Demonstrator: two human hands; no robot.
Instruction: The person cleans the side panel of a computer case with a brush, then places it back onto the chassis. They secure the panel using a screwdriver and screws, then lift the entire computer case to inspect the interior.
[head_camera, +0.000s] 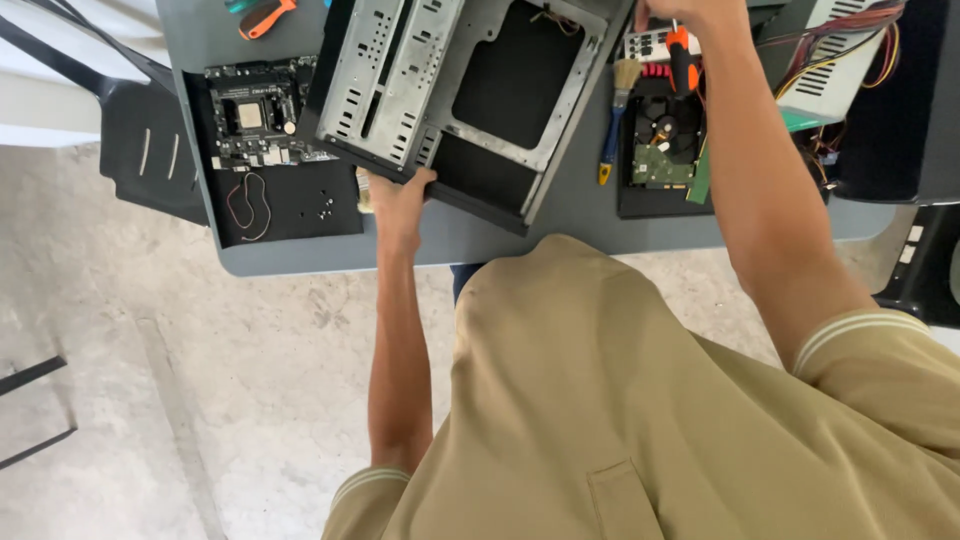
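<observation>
An open metal computer case (470, 90) lies on the grey table (590, 215), tilted so its long axis runs from the upper left down toward the lower right, with its dark lower edge facing the person. The left hand (395, 200) sits at the case's near left corner, fingers curled together over that dark edge and gripping it, the case lying just beyond the fingertips. The right hand (675, 12) reaches to the top of the view beside the case's far right corner, at an orange-handled screwdriver (682, 55); it is cut off by the frame, so I cannot tell how its fingers stand. Left of the case a motherboard (258, 112) rests on a black mat (290, 205). To the right lie a blue-handled brush (615, 115) and a hard drive (665, 150) bearing a green circuit board.
</observation>
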